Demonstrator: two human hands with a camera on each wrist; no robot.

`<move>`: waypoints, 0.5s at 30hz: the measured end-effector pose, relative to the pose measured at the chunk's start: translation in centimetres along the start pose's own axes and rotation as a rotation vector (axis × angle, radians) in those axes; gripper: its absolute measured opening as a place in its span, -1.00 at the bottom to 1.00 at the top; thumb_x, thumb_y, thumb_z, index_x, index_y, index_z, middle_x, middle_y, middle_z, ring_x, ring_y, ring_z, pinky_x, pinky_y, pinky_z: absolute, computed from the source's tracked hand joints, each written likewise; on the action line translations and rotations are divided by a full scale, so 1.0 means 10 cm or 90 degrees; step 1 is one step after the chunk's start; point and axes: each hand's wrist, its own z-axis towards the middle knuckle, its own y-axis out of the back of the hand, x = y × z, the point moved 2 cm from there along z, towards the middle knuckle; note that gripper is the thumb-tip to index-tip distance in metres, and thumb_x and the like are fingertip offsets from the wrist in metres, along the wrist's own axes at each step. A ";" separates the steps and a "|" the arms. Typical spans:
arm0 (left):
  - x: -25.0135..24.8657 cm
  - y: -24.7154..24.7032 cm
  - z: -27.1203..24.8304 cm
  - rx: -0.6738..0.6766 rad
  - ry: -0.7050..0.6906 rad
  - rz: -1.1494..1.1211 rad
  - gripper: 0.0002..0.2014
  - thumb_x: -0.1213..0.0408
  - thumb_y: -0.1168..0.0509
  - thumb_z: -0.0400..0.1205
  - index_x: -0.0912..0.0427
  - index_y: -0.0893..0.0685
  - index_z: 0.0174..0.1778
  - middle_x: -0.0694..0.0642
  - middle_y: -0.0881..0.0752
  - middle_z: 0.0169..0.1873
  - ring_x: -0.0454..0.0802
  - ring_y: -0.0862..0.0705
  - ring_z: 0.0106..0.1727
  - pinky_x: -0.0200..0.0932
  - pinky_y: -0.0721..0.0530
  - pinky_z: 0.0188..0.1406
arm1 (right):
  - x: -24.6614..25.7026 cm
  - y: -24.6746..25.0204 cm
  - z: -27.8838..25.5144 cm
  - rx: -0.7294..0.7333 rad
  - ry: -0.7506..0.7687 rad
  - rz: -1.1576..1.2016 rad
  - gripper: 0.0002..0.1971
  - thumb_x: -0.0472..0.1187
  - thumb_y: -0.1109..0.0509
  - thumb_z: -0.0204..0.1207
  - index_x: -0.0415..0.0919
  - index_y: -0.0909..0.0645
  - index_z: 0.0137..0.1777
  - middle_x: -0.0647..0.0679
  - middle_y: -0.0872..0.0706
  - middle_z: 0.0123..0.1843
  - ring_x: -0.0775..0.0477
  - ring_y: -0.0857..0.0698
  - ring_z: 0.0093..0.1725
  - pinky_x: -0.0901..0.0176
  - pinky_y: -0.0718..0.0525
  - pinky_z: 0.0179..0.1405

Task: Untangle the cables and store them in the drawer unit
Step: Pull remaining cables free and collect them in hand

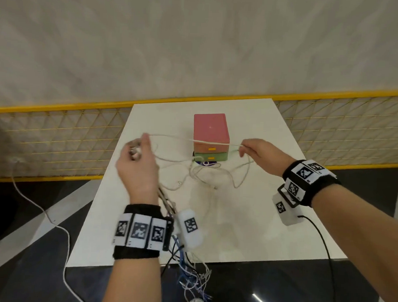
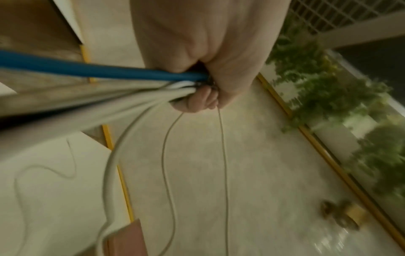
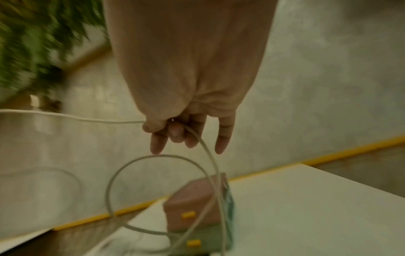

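Note:
A white cable (image 1: 189,139) stretches taut between both raised hands above the white table (image 1: 270,222). My left hand (image 1: 137,157) grips one end together with a bundle of cables (image 2: 131,84), among them a thick blue one (image 2: 87,69). My right hand (image 1: 254,151) pinches the white cable (image 3: 87,119) between thumb and forefinger, the other fingers loosely spread. Loose white loops (image 1: 206,174) lie tangled on the table in front of the drawer unit (image 1: 211,137), a pink drawer stacked on a green one, both closed, with yellow handles (image 3: 189,214).
A yellow mesh fence (image 1: 57,140) runs behind the table. Another white cord (image 1: 53,222) trails over the dark floor at the left. A bunch of thin wires (image 1: 192,276) hangs below my left wrist. A black lead (image 1: 326,247) runs from the right wrist camera.

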 end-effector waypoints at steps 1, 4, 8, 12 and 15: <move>0.00 0.09 0.05 -0.019 0.006 -0.005 -0.81 0.00 -0.39 0.62 -0.01 -0.65 -0.23 0.02 -0.65 -0.37 -0.05 -0.57 -0.38 -0.11 -0.64 -0.32 | -0.10 -0.01 -0.05 0.001 -0.039 -0.001 -0.74 -0.23 -0.09 0.73 -0.18 -0.54 -0.15 0.14 -0.54 -0.28 0.18 -0.51 -0.27 0.33 -0.37 -0.25; -0.03 0.13 0.02 0.014 -0.018 0.013 -0.88 0.04 -0.43 0.59 -0.20 -0.69 0.02 0.05 -0.75 -0.11 0.00 -0.68 -0.18 0.02 -0.77 -0.11 | -0.14 0.04 -0.05 -0.054 -0.062 0.019 -0.74 -0.20 -0.13 0.72 -0.21 -0.62 -0.10 0.03 -0.60 -0.21 -0.02 -0.52 -0.21 0.45 -0.42 -0.23; -0.08 -0.23 -0.35 0.238 -0.095 0.041 -0.45 0.14 -0.46 0.60 -0.35 -0.49 0.47 -0.09 -0.62 -0.25 -0.13 -0.52 -0.34 -0.16 -0.69 -0.19 | 0.27 0.20 0.10 -0.144 0.045 -0.009 -0.74 -0.12 -0.19 0.70 -0.21 -0.68 -0.02 0.04 -0.50 -0.28 0.01 -0.49 -0.22 0.16 -0.43 -0.17; -0.06 -0.52 -0.59 0.347 -0.113 0.121 -0.69 0.09 -0.44 0.61 -0.12 -0.67 0.27 -0.19 -0.67 -0.25 -0.32 -0.57 -0.34 -0.33 -0.61 -0.20 | 0.73 0.33 0.12 -0.162 0.162 -0.030 -0.76 -0.13 -0.19 0.69 -0.22 -0.65 0.00 -0.01 -0.49 -0.27 -0.05 -0.50 -0.22 0.08 -0.49 -0.19; 0.02 -0.48 -0.47 0.309 -0.086 0.132 -0.89 0.09 -0.42 0.61 -0.01 -0.69 -0.19 -0.10 -0.61 -0.46 -0.12 -0.51 -0.42 -0.13 -0.57 -0.31 | 0.84 0.39 -0.01 -0.154 0.147 0.017 -0.76 -0.14 -0.12 0.72 -0.24 -0.59 0.08 -0.05 -0.65 -0.14 -0.03 -0.58 -0.16 0.08 -0.53 -0.13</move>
